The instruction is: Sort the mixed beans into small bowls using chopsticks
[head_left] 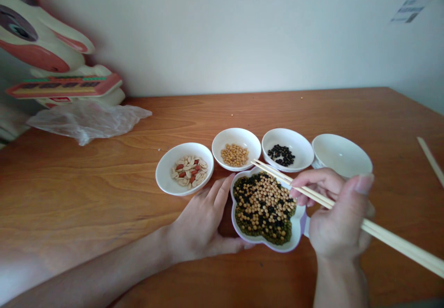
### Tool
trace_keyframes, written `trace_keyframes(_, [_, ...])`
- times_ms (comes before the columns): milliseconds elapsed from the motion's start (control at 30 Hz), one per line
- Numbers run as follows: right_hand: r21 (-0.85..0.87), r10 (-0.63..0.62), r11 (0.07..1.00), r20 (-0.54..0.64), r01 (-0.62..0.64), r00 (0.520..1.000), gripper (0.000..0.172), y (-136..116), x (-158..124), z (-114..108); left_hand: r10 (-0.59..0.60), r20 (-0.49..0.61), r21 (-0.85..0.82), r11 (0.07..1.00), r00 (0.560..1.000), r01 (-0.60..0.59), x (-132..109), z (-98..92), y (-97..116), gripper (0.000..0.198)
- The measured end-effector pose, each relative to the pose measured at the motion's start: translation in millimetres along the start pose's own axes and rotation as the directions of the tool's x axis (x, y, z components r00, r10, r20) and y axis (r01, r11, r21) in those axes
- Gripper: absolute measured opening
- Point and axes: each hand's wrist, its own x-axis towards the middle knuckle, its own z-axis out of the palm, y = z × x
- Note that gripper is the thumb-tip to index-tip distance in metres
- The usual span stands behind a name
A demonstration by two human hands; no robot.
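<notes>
My left hand (203,222) grips the left side of a flower-shaped bowl (297,228), fingers at the upper rim and thumb at the lower rim. Yellow soybeans (268,190), black beans and small green beans fill this bowl in a mixed layer. In my right hand (338,227) is a pair of wooden chopsticks (395,243). Their tips are close together above the flower bowl's far rim, beside the soybean bowl (236,136), and I see nothing pinched between them. White bowls of peanuts (189,171) and black beans (281,155) stand behind the flower bowl.
Another white bowl (342,153) stands at the right, partly behind my right hand. A cow-shaped toy keyboard (65,86) and a clear plastic bag (90,118) occupy the back left. A pale stick (430,160) lies at the right of the wooden table (86,169). A wall rises behind.
</notes>
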Motion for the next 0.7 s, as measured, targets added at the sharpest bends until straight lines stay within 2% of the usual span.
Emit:
trace_keyframes(367, [-0.060,0.015,0.998,-0.033,-0.017,0.999,0.087,-6,2,-1,0.005,-0.006,-0.008,1.000,1.000,-0.005,3,-2.4,1,0.120])
trace_keyframes(567, [-0.139,0.047,0.989,-0.046,-0.053,0.998,0.091,-8,3,-17,-0.018,0.010,0.001,1.000,1.000,0.018,1,-0.7,0,0.124])
trace_keyframes(700, [-0.165,0.085,0.983,0.017,-0.081,0.996,0.094,-4,5,-30,-0.026,0.014,0.000,1.000,1.000,0.026,1,-0.3,-1,0.123])
